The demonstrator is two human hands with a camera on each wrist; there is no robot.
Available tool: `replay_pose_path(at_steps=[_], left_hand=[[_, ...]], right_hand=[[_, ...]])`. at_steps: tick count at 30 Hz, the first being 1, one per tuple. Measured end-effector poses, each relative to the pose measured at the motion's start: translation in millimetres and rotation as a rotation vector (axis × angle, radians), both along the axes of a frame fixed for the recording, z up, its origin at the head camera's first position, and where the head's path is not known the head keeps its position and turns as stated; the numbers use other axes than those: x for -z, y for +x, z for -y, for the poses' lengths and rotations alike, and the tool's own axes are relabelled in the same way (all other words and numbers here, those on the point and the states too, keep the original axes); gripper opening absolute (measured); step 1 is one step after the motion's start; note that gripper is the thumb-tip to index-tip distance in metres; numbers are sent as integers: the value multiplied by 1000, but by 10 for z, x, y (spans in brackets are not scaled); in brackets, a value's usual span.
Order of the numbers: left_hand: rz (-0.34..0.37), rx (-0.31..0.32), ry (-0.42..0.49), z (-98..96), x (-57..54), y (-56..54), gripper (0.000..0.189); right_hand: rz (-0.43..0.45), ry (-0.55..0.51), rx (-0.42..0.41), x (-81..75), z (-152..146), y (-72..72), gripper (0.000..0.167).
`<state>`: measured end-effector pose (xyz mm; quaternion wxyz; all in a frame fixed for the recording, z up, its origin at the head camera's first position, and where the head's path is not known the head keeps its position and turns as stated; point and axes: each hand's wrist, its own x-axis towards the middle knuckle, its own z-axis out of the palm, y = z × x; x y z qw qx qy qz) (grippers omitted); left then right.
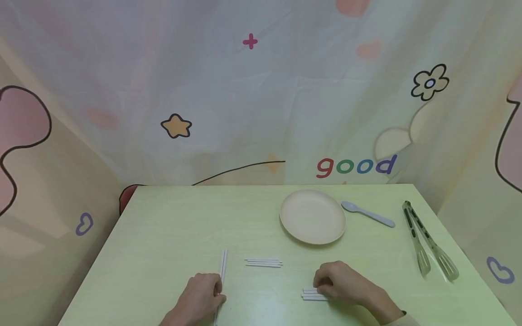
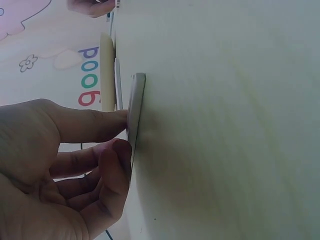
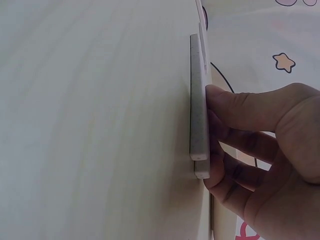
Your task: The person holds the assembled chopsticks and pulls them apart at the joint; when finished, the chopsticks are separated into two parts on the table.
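Observation:
Two thin white sticks [image 1: 224, 262] lie end-on to me on the table, left of centre. My left hand [image 1: 201, 292] pinches them with curled fingers and thumb; the left wrist view shows one pale stick [image 2: 135, 102] at those fingertips. Lower right, several white sticks [image 1: 311, 297] lie sideways, and my right hand [image 1: 344, 285] grips their right part, hiding it. Close up in the right wrist view, a speckled pale stick [image 3: 198, 110] lies at the thumb and fingers. Between both hands rests another row of several white sticks [image 1: 263, 263], untouched.
Behind the right hand sits a round beige plate [image 1: 313, 217]. A pale blue spoon [image 1: 369, 214] lies beside it. Tongs [image 1: 428, 244] spread their two arms near the table's right edge. A printed curtain [image 1: 261, 99] hangs along the table's back edge.

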<state>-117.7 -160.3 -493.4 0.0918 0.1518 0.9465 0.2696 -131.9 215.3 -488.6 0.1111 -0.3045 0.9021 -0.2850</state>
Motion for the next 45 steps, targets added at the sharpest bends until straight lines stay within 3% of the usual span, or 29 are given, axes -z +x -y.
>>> replay_pose_path(at_steps=[4,11,33,45], left_hand=[[-13,-23,-23,17,-15,-7,17],[34,-66,-44,57,-66,-31,14],[-45,-30,-3,154,-32,-34,12],[-90,-41,15,167,-92,-48,5]], right_hand=[[-9,0,-2,-1,0,0,14],[5,-1,2,-5,3,-4,15],[11,-13,5,0,-2,-4,13],[13,-5,2,4,-2,-11,14]])
